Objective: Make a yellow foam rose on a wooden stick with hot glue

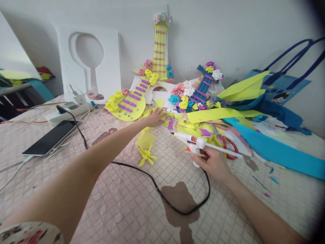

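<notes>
My right hand (214, 164) is wrapped around the handle of a white hot glue gun (186, 137), its dark nozzle pointing left. A white glue stick (224, 149) protrudes from the back of it, and a thin tan stick (195, 153) shows by my fingers. Reaching forward, my left hand (154, 118) has its fingers stretched out over yellow paper scraps; I cannot tell whether it touches one. Just behind it leans a yellow paper guitar (133, 101) with purple strips and paper flowers. A yellow paper piece (145, 140) and a yellow strip cluster (146, 156) lie below it.
Red-handled scissors (230, 147) lie among scraps beside a blue paper strip (276, 145). A second small guitar (201, 89) and a white cut-out board (111, 64) stand behind. The black cord (152, 178) loops across the table. A phone (52, 137) and power strip (61, 115) are left.
</notes>
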Demonstrator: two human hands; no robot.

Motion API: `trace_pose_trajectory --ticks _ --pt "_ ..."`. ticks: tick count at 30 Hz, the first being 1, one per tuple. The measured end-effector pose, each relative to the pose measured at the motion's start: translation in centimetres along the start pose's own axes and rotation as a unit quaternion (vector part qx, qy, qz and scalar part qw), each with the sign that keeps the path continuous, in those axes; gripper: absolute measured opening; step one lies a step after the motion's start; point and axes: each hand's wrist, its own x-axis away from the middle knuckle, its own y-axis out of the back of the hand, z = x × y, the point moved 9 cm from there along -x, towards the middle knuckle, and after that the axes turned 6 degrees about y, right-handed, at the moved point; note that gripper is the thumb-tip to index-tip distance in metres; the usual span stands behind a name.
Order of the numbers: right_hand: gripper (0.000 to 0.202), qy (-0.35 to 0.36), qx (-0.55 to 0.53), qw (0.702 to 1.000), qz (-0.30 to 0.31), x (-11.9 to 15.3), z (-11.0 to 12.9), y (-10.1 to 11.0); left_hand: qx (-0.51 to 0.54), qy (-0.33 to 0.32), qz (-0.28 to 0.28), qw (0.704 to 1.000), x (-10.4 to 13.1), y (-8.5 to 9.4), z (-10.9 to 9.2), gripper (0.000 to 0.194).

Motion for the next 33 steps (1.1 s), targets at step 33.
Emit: trace_pose_trajectory --ticks 33 --pt "0.023 0.044 0.081 0.996 0.020 -5.3 0.5 -2.4 0.104 0.178 -0.051 0.977 13.3 4.1 4.0 0.025"
